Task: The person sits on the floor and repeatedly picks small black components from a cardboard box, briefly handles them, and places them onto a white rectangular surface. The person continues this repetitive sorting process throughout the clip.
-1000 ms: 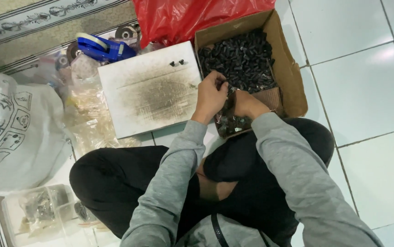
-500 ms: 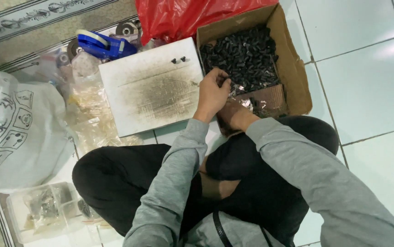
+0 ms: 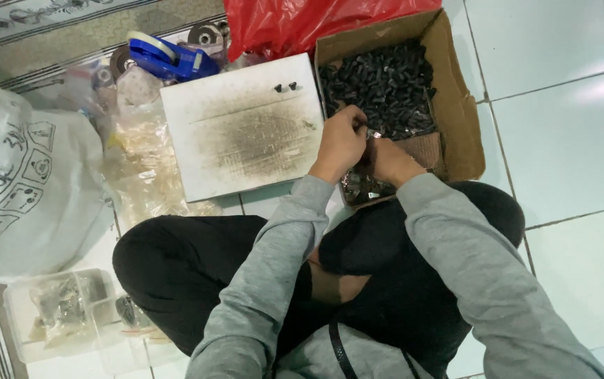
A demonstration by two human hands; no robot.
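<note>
Seated person, both hands over an open box of small parts.

Left hand (image 3: 340, 140) and right hand (image 3: 386, 158) meet, fingers pinched on a small dark part, barely visible, at the brown cardboard box (image 3: 467, 119) of black plastic pieces (image 3: 386, 81); beside it, a smudged white square board (image 3: 246, 130); beyond, a red plastic bag (image 3: 281, 24).

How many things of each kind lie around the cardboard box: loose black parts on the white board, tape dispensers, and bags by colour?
Loose black parts on the white board: 2
Blue tape dispenser: 1
Red bag: 1
White bag: 1
Total: 5
</note>
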